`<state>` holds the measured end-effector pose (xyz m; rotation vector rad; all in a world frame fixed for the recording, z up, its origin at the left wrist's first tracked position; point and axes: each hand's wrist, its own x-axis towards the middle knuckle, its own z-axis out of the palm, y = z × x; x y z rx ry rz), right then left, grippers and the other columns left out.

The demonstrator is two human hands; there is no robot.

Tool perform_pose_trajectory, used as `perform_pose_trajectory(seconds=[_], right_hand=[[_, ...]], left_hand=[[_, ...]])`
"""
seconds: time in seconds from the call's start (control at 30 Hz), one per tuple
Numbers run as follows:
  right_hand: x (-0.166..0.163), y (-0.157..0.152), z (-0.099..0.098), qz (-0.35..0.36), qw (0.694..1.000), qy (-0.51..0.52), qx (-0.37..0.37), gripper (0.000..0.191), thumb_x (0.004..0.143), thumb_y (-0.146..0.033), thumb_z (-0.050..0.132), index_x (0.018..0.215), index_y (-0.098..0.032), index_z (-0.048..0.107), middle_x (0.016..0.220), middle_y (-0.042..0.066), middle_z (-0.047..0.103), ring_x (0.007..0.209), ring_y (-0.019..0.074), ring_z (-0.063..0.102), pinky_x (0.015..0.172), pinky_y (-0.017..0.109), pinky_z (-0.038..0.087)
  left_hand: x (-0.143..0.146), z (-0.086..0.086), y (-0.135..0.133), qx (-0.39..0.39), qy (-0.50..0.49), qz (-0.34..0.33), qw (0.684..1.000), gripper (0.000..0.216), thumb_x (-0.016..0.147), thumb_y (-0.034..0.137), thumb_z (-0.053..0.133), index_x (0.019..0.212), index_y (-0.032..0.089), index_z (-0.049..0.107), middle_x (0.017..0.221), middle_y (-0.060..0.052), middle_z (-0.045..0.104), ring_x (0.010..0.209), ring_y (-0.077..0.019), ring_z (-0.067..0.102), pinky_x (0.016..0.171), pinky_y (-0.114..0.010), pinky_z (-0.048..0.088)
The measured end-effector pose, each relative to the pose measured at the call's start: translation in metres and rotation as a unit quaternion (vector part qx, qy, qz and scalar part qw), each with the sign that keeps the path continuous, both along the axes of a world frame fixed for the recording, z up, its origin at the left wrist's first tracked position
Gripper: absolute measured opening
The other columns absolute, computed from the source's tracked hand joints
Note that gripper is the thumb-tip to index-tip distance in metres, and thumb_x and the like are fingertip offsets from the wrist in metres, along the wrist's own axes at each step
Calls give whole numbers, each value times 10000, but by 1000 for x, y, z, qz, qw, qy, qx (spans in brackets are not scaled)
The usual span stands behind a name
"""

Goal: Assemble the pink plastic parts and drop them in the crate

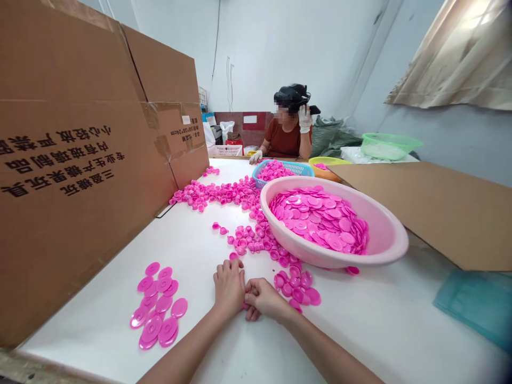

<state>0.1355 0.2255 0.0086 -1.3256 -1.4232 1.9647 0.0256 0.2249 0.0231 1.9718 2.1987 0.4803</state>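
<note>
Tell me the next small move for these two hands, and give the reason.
Probably lift the pressed piece and set it on the flat pink oval discs at the left. Both the left hand and right hand are closed together over a small pink plastic part on the white table.

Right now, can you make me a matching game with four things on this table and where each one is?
Things:
1. pink basin
2. blue basket
3. cardboard box
4. green bowl

Places:
A. standing along the table's left edge
B. far right, near the wall
C. right of the middle, full of flat pink discs
D. just behind the pink basin, in front of the seated person

Pairs: 1-C, 2-D, 3-A, 4-B
</note>
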Motion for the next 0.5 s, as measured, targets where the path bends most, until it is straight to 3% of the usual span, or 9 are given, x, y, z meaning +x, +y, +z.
perform_pose_trajectory(seconds=[0.17, 0.27, 0.4, 0.5], right_hand=[[-1, 2, 3, 1, 1000, -19, 3, 68, 730, -104, 430, 746, -157, 389, 465, -54, 520, 370, 124, 554, 327, 172, 409], [-4, -2, 7, -6, 999, -32, 17, 69, 735, -96, 403, 738, -160, 379, 441, -63, 492, 366, 122, 549, 329, 169, 405], [-8, -16, 7, -13, 995, -31, 93, 30, 743, -129, 391, 738, -157, 396, 451, -63, 472, 399, 121, 558, 367, 181, 423], [-5, -23, 11, 51, 987, -29, 153, 124, 779, -248, 402, 746, -150, 470, 523, -26, 522, 438, 119, 560, 396, 194, 414]], left_hand=[[-2, 4, 4, -41, -5, -24, 999, 208, 788, 194, 346, 943, 248, 473, 951, -38, 501, 876, -199, 408, 707, -311, 277], [0, 10, 3, -25, 3, -38, 999, 210, 803, 199, 326, 939, 236, 482, 955, -51, 527, 883, -205, 437, 711, -318, 279], [1, 16, -8, -25, -25, -74, 997, 273, 836, 348, 306, 854, 186, 525, 724, -72, 570, 701, -196, 523, 630, -297, 299], [-20, 31, -31, -39, -35, -66, 996, 308, 816, 419, 339, 771, 196, 546, 617, -49, 571, 580, -174, 529, 554, -265, 289]])
